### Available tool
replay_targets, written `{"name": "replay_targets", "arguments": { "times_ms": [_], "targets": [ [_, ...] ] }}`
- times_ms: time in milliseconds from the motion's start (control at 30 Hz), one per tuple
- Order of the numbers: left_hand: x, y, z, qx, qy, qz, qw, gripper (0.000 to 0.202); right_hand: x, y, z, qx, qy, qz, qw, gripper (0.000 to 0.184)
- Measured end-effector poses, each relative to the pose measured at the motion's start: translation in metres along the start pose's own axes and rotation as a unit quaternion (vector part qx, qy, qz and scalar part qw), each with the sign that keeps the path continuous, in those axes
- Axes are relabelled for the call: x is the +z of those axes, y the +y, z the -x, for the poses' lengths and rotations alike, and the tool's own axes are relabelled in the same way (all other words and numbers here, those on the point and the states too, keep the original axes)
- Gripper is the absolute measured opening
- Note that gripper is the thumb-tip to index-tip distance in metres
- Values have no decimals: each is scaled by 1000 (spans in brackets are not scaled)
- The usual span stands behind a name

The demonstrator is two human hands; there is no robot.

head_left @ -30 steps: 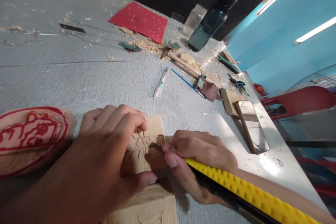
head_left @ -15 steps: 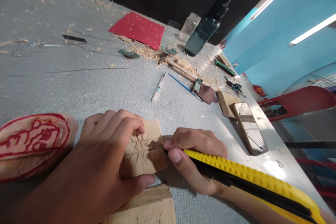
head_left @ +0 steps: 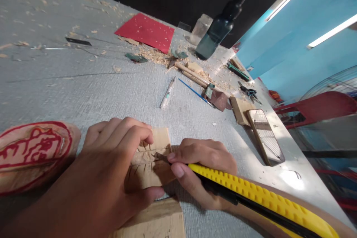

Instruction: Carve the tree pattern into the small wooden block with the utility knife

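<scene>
A small pale wood block (head_left: 161, 139) with short carved cuts and a groove lies on the table, and my left hand (head_left: 117, 163) grips it from the left, thumb at its near edge and fingers over its far side. My right hand (head_left: 203, 160) is closed round a yellow and black utility knife (head_left: 256, 197). The knife's blade tip rests on the carved face of the block. Below the block lies another piece of wood (head_left: 158, 219), partly under my left hand's shadow. To the left sits a round wood slice (head_left: 30, 152) with a red drawn design.
Beyond my hands lie a white pen (head_left: 167, 93), a thin blue brush (head_left: 195, 91), wooden-handled tools (head_left: 195, 76) and wood shavings. A red sheet (head_left: 146, 31) and a dark bottle (head_left: 214, 35) stand farther back. On the right are a phone (head_left: 265, 137) and scissors (head_left: 249, 91).
My right hand and the knife have shifted slightly left, so the blade reaches further across the block. My left hand keeps its grip almost unmoved.
</scene>
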State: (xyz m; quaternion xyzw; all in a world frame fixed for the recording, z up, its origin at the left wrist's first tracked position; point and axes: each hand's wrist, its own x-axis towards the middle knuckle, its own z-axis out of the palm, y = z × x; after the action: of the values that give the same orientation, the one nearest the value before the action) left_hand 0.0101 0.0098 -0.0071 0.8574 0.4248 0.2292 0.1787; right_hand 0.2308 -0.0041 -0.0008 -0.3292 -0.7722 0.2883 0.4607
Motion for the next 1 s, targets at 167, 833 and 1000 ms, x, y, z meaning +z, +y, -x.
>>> {"name": "replay_targets", "arguments": {
  "times_ms": [167,833,1000],
  "targets": [
    [1,-7,1,24,21,-14,999,48,-3,0,0,-33,-19,23,999,14],
    [4,-8,4,21,11,-8,1000,51,-1,3,0,-50,-13,8,999,9],
    [5,-12,3,37,10,-19,999,57,0,3,1,-12,-3,-6,1000,6]
  ]
}}
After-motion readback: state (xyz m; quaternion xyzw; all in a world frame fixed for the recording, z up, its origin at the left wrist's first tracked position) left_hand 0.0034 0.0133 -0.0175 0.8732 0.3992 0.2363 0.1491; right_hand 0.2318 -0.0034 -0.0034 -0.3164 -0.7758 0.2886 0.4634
